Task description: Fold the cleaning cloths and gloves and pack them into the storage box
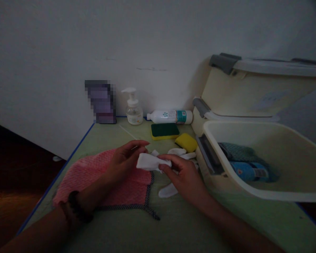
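My right hand (185,175) pinches a folded white cloth (151,161) between thumb and fingers, above the table. This cloth has the same white look as the white glove (168,190) lying beneath my right hand, whose fingers spread out on the tabletop. Close to the cloth's left end is my left hand (126,158), its fingers stretched out and slightly apart; whether the fingertips touch the cloth is hard to tell. Under my left forearm lies a pink towel (94,168) with a dark checked edge and a hanging loop.
Behind stand a phone (102,102) and a clear pump bottle (134,112). A white bottle (171,116) lies sideways near a green-and-yellow sponge (165,131) and a yellow sponge (186,142). At right, an open-lidded cream bin (213,140) contains a blue package (249,171) and greenish cloth.
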The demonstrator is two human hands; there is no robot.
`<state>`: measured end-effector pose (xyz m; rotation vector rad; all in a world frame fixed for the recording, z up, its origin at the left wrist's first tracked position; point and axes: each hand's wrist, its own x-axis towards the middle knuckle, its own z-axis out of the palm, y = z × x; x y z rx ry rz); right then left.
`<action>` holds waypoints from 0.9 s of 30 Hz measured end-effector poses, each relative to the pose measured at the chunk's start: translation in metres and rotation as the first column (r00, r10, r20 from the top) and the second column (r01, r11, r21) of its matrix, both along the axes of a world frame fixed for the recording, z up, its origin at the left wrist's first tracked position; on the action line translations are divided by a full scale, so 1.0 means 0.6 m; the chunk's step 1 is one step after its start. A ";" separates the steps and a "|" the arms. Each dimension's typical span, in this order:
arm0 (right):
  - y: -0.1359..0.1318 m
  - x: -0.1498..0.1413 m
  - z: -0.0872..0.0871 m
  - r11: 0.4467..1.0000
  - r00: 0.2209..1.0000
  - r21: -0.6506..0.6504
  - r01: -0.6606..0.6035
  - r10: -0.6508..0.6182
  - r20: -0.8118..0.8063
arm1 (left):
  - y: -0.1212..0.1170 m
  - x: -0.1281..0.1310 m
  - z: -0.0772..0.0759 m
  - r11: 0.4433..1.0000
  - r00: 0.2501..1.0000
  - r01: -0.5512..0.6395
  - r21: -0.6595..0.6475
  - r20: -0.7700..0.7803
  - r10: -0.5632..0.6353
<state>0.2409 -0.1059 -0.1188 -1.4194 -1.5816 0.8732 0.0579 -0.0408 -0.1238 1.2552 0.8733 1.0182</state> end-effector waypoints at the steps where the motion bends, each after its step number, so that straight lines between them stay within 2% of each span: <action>1: 0.000 0.000 0.001 1.000 1.000 0.010 0.006 -0.006 -0.002 | 0.000 0.000 -0.001 1.000 0.999 0.024 -0.001 0.027 -0.024; 4: 0.001 0.000 0.001 0.999 1.000 0.032 0.026 -0.026 -0.013 | -0.002 0.001 0.002 0.994 0.991 0.080 0.070 0.098 -0.087; 6: 0.001 0.001 -0.001 0.998 1.000 0.048 0.031 -0.031 -0.007 | -0.005 0.002 0.007 0.987 0.991 0.120 0.107 0.048 -0.126; 9: 0.003 0.003 -0.006 0.997 0.999 0.069 0.038 -0.039 0.007 | -0.009 0.004 0.014 0.985 0.986 0.163 0.062 -0.042 -0.161; 13: 0.005 0.010 -0.005 0.998 1.000 0.062 0.022 -0.023 0.014 | -0.008 0.009 0.015 0.996 0.996 0.081 -0.024 -0.036 -0.082; 17: 0.003 0.013 0.005 0.999 0.995 0.007 -0.044 0.043 0.094 | -0.003 0.011 0.015 0.999 1.000 0.002 -0.041 -0.010 -0.002; 19: 0.001 0.012 0.008 0.997 0.989 0.054 -0.059 0.051 0.137 | -0.003 0.011 0.015 0.998 0.999 0.038 -0.044 0.000 -0.038; 23: 0.001 0.012 0.006 0.972 0.979 0.226 -0.059 0.013 0.201 | -0.003 0.009 0.014 0.983 0.986 0.164 -0.085 0.055 -0.160; 25: 0.003 0.014 0.005 0.957 0.980 0.286 -0.058 0.000 0.198 | -0.003 0.009 0.012 0.971 0.977 0.209 -0.118 0.079 -0.201; 27: 0.004 0.015 0.004 0.955 0.987 0.292 -0.053 0.006 0.161 | -0.003 0.009 0.011 0.967 0.976 0.211 -0.143 0.081 -0.201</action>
